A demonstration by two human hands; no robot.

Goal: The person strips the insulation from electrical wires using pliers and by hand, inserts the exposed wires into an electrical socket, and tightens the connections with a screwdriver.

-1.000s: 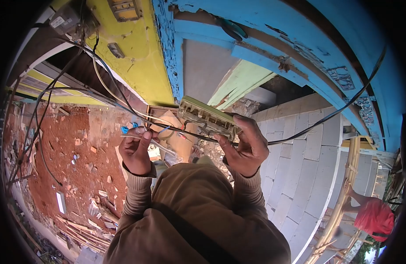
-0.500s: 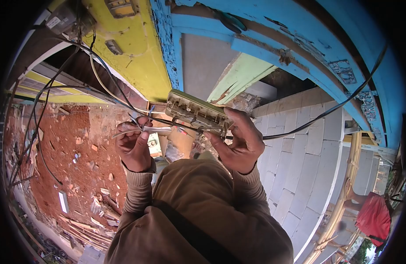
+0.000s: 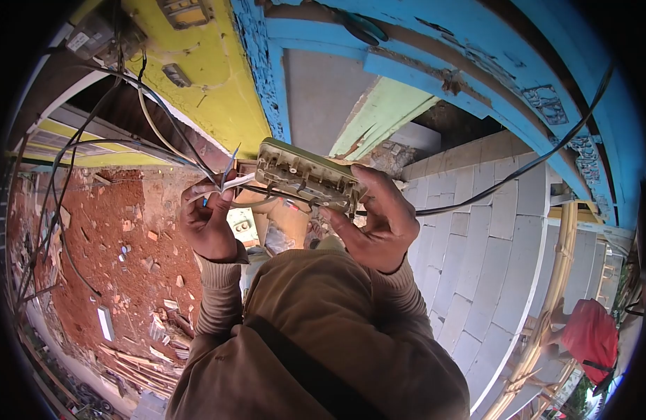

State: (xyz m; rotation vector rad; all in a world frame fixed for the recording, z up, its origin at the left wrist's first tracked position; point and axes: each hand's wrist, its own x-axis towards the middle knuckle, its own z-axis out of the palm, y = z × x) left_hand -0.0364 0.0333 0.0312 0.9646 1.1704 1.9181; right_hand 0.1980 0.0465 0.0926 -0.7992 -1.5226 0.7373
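Note:
My right hand [image 3: 382,224] grips one end of a long socket strip [image 3: 305,178], whose open back, with its inner fittings, faces me. Thumb and fingers of my left hand [image 3: 208,227] are pinched on a white cable [image 3: 240,181] just left of the strip. A thin blue wire [image 3: 232,161] sticks up from that cable. Behind the strip a black cable [image 3: 477,204] runs off to the right. Below the strip, a white socket plate [image 3: 242,224] with round openings shows between my hands.
Black cables [image 3: 92,115] hang at the left from a grey box [image 3: 102,35] near the yellow wall [image 3: 204,77]. Dark-handled pliers [image 3: 360,26] rest on the blue beam [image 3: 316,38]. Rubble lies on red soil [image 3: 92,245]. A grey block wall [image 3: 477,259] and bamboo poles [image 3: 557,280] stand right.
My left hand has shifted slightly left and its hold on the white cable has changed. The blue wire now points upward. The socket strip has moved slightly left in my right hand.

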